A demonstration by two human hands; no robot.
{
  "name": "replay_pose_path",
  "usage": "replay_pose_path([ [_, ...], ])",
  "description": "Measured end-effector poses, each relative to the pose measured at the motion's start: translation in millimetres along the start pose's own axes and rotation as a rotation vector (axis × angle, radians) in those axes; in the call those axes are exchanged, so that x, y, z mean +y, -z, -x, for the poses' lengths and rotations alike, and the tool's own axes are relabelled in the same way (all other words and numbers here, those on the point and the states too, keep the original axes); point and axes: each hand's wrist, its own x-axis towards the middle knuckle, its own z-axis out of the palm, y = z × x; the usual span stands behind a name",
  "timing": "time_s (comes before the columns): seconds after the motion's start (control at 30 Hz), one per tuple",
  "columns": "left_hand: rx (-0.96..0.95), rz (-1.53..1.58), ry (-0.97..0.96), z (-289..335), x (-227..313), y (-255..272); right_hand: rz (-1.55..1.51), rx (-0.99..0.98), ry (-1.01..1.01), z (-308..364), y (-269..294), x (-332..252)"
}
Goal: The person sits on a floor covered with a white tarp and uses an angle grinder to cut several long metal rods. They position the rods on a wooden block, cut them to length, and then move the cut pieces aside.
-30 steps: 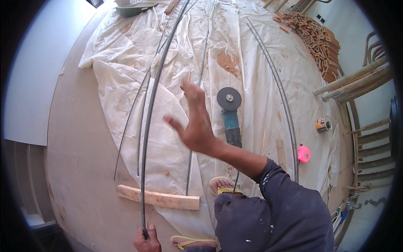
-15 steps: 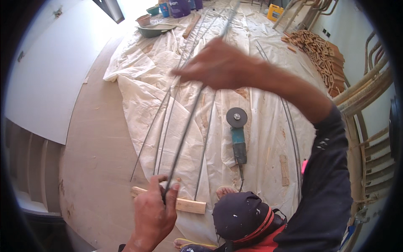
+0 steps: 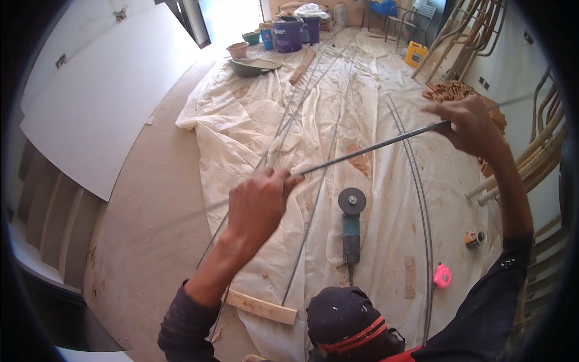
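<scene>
Left hand point(image 3: 259, 202) and right hand point(image 3: 473, 123), both closed around a long, thin, dark-grey metal rod point(image 3: 374, 146), hold it aslant past the disc end of a teal-and-black angle grinder point(image 3: 351, 235), with an oblong pale wooden block point(image 3: 260, 306) to its left, a rounded pink tape measure point(image 3: 442, 276) to its right and crumpled white sheeting point(image 3: 386, 241) beneath

Pale lettering stands on the side of the large round purple plastic bucket point(image 3: 287, 37). The small cylindrical orange-and-black can point(image 3: 475, 236) carries a label, and the yellow plastic jerrycan point(image 3: 415, 54) a marking, both too small to read.
</scene>
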Motion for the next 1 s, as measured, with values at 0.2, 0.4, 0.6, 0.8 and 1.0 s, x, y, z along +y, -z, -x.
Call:
replay_pose_path([
  [0.2,0.289,-0.159,-0.246,-60.9,-0.9,-28.0,-0.207,0.021,-0.212,81.8,-9.1,-28.0],
  [0.4,0.318,-0.041,-0.257,-77.4,13.2,-57.9,-0.396,0.109,-0.792,216.5,-40.3,-33.0],
  [0.6,-0.05,0.111,-0.018,-7.7,-61.0,-84.0,-0.472,0.182,-1.094,306.0,-70.7,-59.5],
  [0.8,-0.277,0.146,0.211,82.5,-125.0,-112.0,-0.265,0.165,-1.286,361.5,-119.9,-86.0],
  [1.0,-0.382,0.182,0.347,106.6,-142.4,-102.1,-0.299,0.048,-1.502,424.2,-193.4,-118.5],
])
